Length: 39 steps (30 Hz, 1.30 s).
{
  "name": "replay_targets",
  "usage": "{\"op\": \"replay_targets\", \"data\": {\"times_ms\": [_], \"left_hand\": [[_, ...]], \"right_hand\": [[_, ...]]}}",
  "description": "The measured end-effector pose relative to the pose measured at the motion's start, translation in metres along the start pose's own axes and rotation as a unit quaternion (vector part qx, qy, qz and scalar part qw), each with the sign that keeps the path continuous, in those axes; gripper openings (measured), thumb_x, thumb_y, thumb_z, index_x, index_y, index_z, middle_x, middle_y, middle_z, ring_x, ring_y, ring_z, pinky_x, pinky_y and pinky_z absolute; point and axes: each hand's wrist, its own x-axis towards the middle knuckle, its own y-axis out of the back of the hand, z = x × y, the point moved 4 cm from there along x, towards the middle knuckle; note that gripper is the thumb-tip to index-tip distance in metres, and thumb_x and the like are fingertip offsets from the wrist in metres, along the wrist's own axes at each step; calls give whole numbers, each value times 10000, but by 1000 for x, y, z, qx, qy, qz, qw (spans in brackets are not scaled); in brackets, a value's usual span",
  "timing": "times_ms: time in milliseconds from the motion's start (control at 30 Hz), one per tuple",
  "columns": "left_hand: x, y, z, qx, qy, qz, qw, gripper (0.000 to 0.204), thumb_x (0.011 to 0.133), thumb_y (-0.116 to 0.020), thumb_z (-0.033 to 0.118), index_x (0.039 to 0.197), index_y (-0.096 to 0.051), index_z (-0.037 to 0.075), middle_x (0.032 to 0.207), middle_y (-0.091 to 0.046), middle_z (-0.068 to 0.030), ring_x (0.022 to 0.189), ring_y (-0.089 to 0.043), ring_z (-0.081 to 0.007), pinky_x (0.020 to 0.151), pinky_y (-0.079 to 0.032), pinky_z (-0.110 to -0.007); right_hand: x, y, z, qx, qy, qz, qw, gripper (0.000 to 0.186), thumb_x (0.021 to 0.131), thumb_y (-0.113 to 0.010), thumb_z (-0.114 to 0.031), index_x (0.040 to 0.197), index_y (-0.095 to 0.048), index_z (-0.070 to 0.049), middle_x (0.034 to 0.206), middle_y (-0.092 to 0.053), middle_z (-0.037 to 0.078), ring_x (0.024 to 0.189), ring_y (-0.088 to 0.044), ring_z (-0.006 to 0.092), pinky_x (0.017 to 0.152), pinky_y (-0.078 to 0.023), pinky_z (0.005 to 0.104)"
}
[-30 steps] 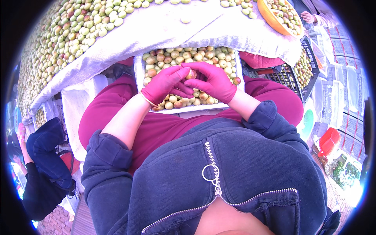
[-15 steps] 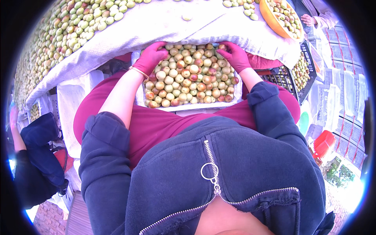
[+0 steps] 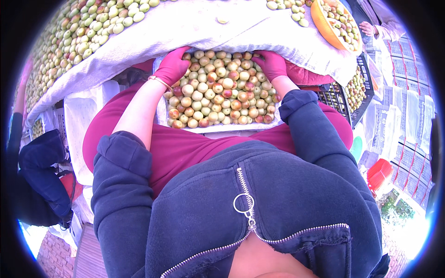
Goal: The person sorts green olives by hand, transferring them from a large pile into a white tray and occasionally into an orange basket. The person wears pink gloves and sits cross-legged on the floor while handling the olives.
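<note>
A white tray (image 3: 162,113) full of round pale-green and reddish fruit (image 3: 222,92) sits between my maroon-trousered legs. My left hand (image 3: 176,62), in a pink glove, is curled at the tray's back left corner, gripping the rim, fingertips partly hidden. My pink-gloved right hand (image 3: 266,62) is likewise closed at the back right corner. Just beyond the tray hangs the edge of a white cloth (image 3: 208,25), with a large spread of green fruit (image 3: 79,32) on it.
An orange basket (image 3: 322,28) of fruit lies back right, above a black crate (image 3: 366,90). A white container (image 3: 79,125) stands left. A person in dark clothes (image 3: 41,176) is at far left; a co-worker's hand (image 3: 368,28) shows at upper right. A red container (image 3: 378,173) sits right.
My hands have left the middle, where they were cupped round fruit, and moved apart to the back corners. The view has shifted slightly. The left-hand co-worker's arm has moved upward.
</note>
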Motion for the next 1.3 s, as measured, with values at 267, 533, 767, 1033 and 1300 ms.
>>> {"op": "replay_targets", "data": {"times_ms": [267, 533, 767, 1033, 1300], "left_hand": [[-2, 4, 0, -18, -4, -10, 1000, 527, 747, -569, 159, 1269, -551, 96, 1119, -624, -218, 1065, -586, -346, 915, -454, -368], [4, 13, -10, 11, -30, -6, 999, 519, 747, -533, 47, 1266, -550, 46, 1138, -638, -150, 1020, -609, -201, 902, -462, -291], [-1, 13, -14, -62, 17, -36, 997, 515, 764, -499, -1, 1277, -534, 34, 1190, -623, -145, 1101, -591, -231, 950, -451, -312], [1, 13, -12, -54, -4, -27, 998, 461, 805, -528, 20, 1266, -536, 24, 1159, -633, -139, 1046, -610, -214, 915, -473, -307], [2, 8, -17, -106, 8, -50, 993, 427, 844, -600, 45, 1262, -526, 2, 1147, -627, -109, 957, -607, -150, 833, -515, -279]], "right_hand": [[-6, 3, -21, -50, 38, 44, 997, 299, 817, -620, -379, 987, -690, -143, 878, -688, 110, 806, -653, 303, 717, -505, 406], [19, -14, -24, -78, -7, -66, 995, 341, 810, -599, -439, 1020, -700, -190, 929, -690, 110, 839, -653, 296, 763, -506, 406], [10, -14, -11, 187, -5, -94, 978, 258, 821, -647, -261, 1058, -689, -168, 1016, -681, 115, 932, -646, 282, 834, -499, 353], [7, -9, -21, 65, -11, -60, 996, 267, 830, -636, -232, 1075, -670, -131, 1031, -671, 139, 942, -640, 317, 827, -503, 373], [-30, 19, -72, 125, 188, -20, 974, 275, 809, -641, -146, 1083, -652, -154, 977, -665, 95, 889, -641, 291, 789, -509, 367]]}}
